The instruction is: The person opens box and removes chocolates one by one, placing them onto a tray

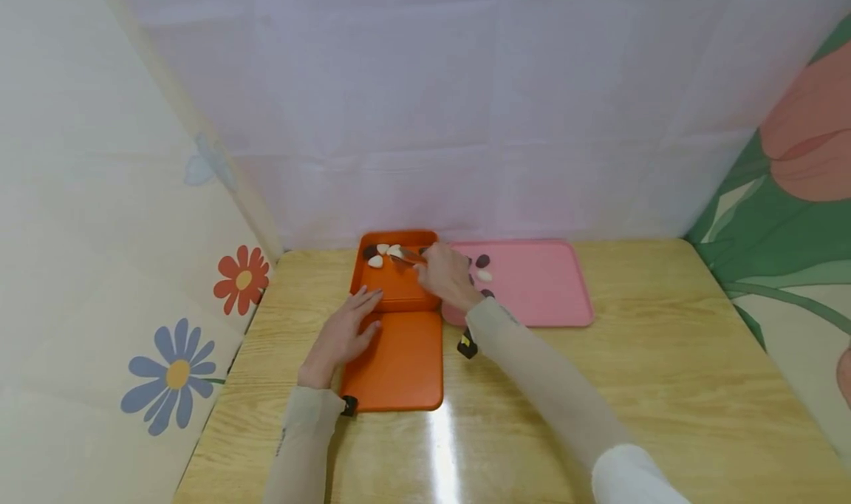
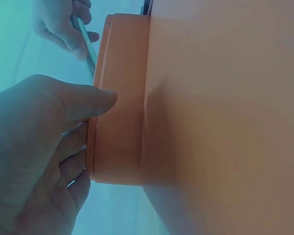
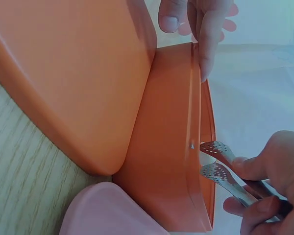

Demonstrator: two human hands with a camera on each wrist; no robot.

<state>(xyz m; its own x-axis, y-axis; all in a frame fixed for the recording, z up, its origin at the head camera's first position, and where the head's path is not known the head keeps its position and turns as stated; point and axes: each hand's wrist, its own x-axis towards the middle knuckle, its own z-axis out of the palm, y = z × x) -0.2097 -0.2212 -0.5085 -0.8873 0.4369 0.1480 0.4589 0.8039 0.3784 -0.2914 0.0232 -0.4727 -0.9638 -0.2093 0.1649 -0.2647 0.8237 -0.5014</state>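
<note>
My right hand [image 1: 445, 273] grips metal tongs [image 3: 230, 188] with perforated tips. Those tips are spread apart at the rim of the orange box [image 1: 399, 293], over its inside. Smooth white pieces [image 1: 375, 261] and a dark piece [image 1: 370, 252] lie along the box's back left, close to the tongs. At the box's front left corner, my left hand [image 1: 342, 335] rests its extended fingers on the rim. Its thumb stands out over the front wall in the left wrist view. Part of the box's right side is hidden behind my right hand.
A flat orange tray-like panel [image 1: 392, 371] lies in front of the box. To the right sits a pink tray [image 1: 538, 286] with several dark pieces [image 1: 482, 261] and a white piece [image 1: 484, 276]. Behind the wooden table [image 1: 651, 341] hangs a pale cloth [image 1: 425, 120].
</note>
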